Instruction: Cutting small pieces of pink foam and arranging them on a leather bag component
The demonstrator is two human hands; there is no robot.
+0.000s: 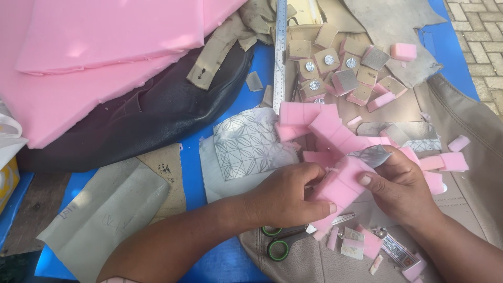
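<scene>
Both my hands grip one pink foam block (343, 181) just above the work surface. My left hand (287, 194) wraps it from the left with the thumb underneath. My right hand (401, 186) presses it from the right and also pinches a small grey patterned fabric piece (373, 155) against its top. Behind the block lies a pile of similar pink foam blocks (327, 128). Green-handled scissors (279, 242) lie under my left hand.
Large pink foam sheets (99, 47) fill the far left over a black leather piece (146, 118). A metal ruler (280, 52) runs upward at centre. Fabric-covered squares with silver studs (335, 68) sit at the back. Patterned grey fabric (249, 144), paper templates (112, 209), beige leather (466, 126) and a blue tarp (222, 262) surround my hands.
</scene>
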